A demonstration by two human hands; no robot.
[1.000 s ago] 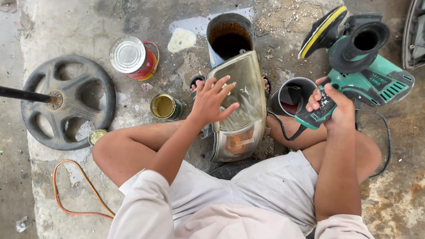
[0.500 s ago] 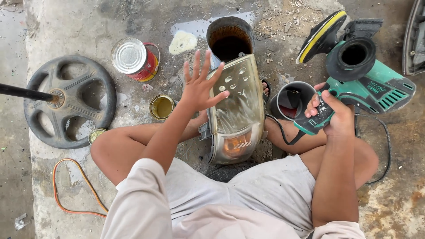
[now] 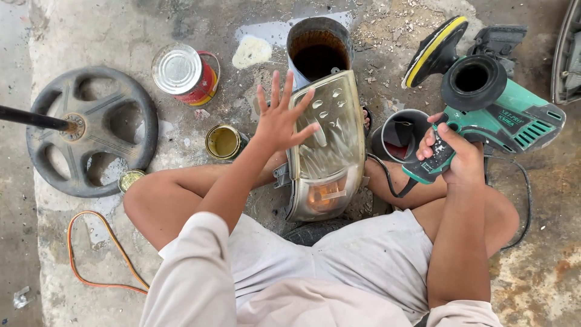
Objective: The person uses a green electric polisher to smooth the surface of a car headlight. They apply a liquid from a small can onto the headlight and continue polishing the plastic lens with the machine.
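Observation:
A cloudy car headlight (image 3: 330, 151) with water drops on its lens rests between my knees. My left hand (image 3: 281, 118) hovers over the lens's left edge, fingers spread, holding nothing. My right hand (image 3: 454, 154) grips the handle of a green and black power polisher (image 3: 490, 103), held to the right of the headlight. Its yellow-edged pad (image 3: 434, 49) points up and away. The polisher's black cord (image 3: 520, 200) loops round my right knee.
A dark bucket of brown liquid (image 3: 319, 51) stands beyond the headlight. A red tin with a silver lid (image 3: 184, 72), a small open yellow tin (image 3: 223, 141) and a black steering wheel (image 3: 85, 130) lie left. A black cup (image 3: 402, 133) sits right. An orange cable (image 3: 97, 248) curls near left.
My left hand has lifted off the lens and slid to its left edge, fingers spreading wider. The polisher has risen slightly in my right hand.

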